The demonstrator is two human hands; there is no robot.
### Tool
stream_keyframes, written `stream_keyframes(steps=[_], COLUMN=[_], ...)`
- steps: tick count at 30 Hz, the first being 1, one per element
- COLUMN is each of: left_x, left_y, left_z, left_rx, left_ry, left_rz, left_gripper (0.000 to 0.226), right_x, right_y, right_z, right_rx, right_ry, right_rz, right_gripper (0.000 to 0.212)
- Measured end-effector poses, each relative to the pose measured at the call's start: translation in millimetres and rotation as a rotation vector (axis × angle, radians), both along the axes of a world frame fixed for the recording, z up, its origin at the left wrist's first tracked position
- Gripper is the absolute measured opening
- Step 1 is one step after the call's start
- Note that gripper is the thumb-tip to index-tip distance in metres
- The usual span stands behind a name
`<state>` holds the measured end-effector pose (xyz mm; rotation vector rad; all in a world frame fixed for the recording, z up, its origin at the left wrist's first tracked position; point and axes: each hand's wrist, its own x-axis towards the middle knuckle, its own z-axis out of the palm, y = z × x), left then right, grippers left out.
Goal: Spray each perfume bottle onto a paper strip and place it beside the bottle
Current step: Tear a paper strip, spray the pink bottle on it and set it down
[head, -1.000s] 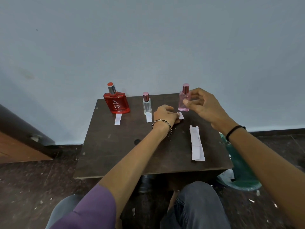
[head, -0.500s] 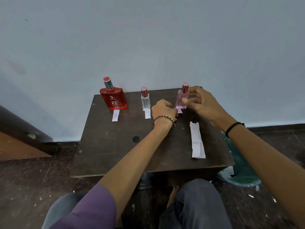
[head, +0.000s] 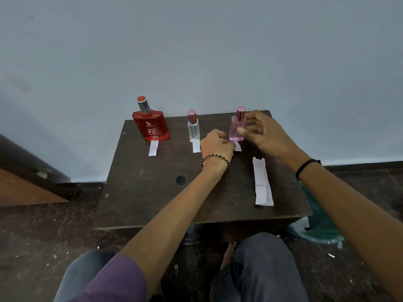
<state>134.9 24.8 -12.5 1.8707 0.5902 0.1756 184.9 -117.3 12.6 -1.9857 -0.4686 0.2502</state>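
Observation:
Three perfume bottles stand along the back of a dark wooden table [head: 152, 192]. The red bottle [head: 151, 125] at the left has a white paper strip [head: 153, 148] in front of it. The small clear bottle [head: 193, 129] in the middle also has a strip [head: 196, 147] before it. My right hand [head: 261, 134] grips the pink bottle [head: 237, 129], which stands on the table. My left hand [head: 216, 147] pinches a small paper strip [head: 238, 147] just below the pink bottle, its near end hidden by my fingers.
A stack of spare white paper strips [head: 261, 184] lies on the table's right side. A green object with a plastic bag [head: 318, 225] sits on the floor at the right. The wall is right behind the bottles. My knees are under the table's front edge.
My right hand has closed around the pink bottle and stays on it. My left hand has brought the small strip down to the table in front of that bottle.

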Motion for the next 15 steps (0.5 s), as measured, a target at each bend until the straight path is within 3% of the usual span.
stream_keyframes(steps=[15], left_x=[2.9], left_y=[-7.4], left_z=[2.7], left_rx=[0.169], left_ry=[-0.027], left_rz=[0.000], left_gripper=[0.021], right_x=[-0.8], right_y=[-4.2], right_z=[1.7], right_rx=[0.009], right_ry=[-0.016], right_rz=[-0.032], right_gripper=[0.031])
